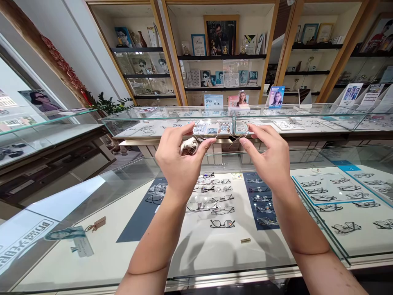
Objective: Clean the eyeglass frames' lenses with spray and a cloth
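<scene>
I hold a thin metal-rimmed pair of glasses [221, 129] up in front of me, lenses facing away. My left hand [179, 159] pinches the left rim between thumb and forefinger and also has a small crumpled white cloth [188, 145] tucked in its fingers. My right hand [270, 157] pinches the right rim with thumb and fingertips. Both hands are raised above a glass display counter [129, 196] holding rows of spectacle frames [211, 200].
A second glass counter [307, 116] runs across behind, with cards and small stands on top. Wooden wall shelves [221, 57] with pictures and certificates stand at the back. Another showcase [37, 135] is at the left. A tag and key [96, 224] lie inside the near counter.
</scene>
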{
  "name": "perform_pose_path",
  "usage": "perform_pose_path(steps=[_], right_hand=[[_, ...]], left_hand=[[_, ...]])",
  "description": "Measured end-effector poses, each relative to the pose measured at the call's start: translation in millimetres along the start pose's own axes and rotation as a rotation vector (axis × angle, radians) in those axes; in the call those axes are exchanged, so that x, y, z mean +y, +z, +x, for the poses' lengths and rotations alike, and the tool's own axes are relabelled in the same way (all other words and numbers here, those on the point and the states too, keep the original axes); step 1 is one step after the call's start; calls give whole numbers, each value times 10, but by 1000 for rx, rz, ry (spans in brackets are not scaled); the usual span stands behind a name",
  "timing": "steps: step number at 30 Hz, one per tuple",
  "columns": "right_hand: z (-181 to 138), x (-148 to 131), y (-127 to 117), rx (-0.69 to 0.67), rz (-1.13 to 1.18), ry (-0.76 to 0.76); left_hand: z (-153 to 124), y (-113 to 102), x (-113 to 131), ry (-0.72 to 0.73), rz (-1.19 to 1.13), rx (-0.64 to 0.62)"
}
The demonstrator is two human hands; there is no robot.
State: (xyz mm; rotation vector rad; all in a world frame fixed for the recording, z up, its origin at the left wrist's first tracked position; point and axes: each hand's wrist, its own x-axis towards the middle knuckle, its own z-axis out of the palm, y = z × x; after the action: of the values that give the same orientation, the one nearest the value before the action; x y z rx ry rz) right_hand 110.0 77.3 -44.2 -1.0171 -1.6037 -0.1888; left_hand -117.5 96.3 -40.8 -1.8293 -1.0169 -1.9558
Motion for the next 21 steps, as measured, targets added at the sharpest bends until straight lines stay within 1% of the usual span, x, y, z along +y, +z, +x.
perform_pose_path(steps=[9,15,21], right_hand=[[-1,19,14,13,-2,-15],[-2,7,13,24,12,-13],[-20,-32,26,125,49,-47]], left_hand=[[4,-3,16,6,-10,5],[-2,4,13,-44,-8,-9],[24,-5,23,-157,-84,-75]])
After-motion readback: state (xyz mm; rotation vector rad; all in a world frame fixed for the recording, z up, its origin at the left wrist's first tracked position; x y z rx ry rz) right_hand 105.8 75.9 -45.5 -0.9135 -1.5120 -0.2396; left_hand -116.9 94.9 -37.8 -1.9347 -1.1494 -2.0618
